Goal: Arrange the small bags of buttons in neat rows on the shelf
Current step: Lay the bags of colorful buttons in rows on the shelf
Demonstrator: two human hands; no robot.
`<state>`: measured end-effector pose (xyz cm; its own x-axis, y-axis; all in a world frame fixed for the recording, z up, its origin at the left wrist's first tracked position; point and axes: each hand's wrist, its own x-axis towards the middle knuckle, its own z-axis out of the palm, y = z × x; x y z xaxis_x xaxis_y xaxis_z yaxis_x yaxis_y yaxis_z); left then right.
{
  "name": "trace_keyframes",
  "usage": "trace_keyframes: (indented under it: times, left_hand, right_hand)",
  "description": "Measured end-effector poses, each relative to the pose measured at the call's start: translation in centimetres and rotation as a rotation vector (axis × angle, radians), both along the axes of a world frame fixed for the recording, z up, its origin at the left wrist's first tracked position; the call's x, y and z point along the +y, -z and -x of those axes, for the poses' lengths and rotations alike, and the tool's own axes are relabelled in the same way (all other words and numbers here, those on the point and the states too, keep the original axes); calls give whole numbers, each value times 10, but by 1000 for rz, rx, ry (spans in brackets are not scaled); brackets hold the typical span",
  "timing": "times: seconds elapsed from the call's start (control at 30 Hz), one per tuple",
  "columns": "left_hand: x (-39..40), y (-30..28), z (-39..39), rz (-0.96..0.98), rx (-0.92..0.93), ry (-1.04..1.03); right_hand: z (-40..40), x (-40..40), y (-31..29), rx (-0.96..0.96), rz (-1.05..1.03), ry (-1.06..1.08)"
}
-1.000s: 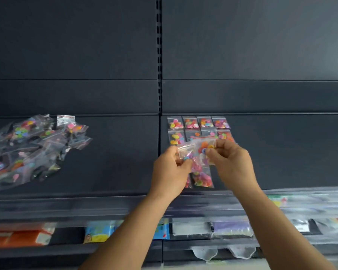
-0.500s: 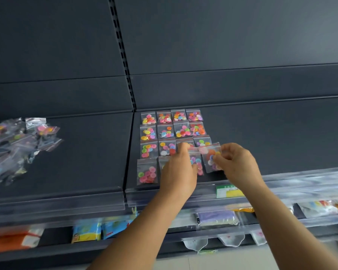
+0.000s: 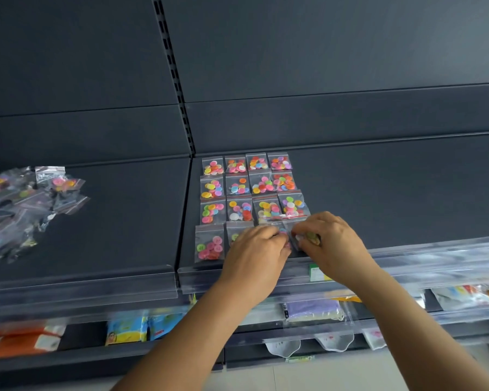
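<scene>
Both hands have come down to the shelf (image 3: 378,193): the left hand (image 3: 256,249) presses one bag flat, the right hand (image 3: 326,239) pinches the last bag (image 3: 308,238) beside it, completing the front row of the grid (image 3: 246,190).

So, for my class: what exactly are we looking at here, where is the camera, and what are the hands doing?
There is no machine: a person wears a camera on the head, looking forward and down at a dark shelf. On it, small clear bags of coloured buttons lie in neat rows. A loose pile of bags waits further left. The left hand rests over the front row, covering some bags. The right hand pinches one bag at the row's right end, low over the shelf, apparently setting it down. Other goods show on the blurred shelves below.
</scene>
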<state>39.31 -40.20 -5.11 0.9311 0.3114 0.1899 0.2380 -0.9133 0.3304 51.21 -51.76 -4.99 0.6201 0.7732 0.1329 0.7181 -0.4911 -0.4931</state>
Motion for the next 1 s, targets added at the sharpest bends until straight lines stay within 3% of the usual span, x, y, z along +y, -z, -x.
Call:
trace_keyframes:
  times: [0.3, 0.5, 0.73, 1.0]
  left_hand:
    - [-3, -1, 8, 15, -30, 2]
    - [14, -6, 22, -7, -55, -139]
    - [30, -3, 38, 57, 51, -123]
    - [33, -4, 46, 83, -24, -199]
  right_hand:
    - [2, 0, 0, -39, 11, 22]
    - [15, 15, -11, -61, -142, -38]
    - [40, 45, -10, -112, -67, -296]
    - [39, 47, -8, -143, 54, -277]
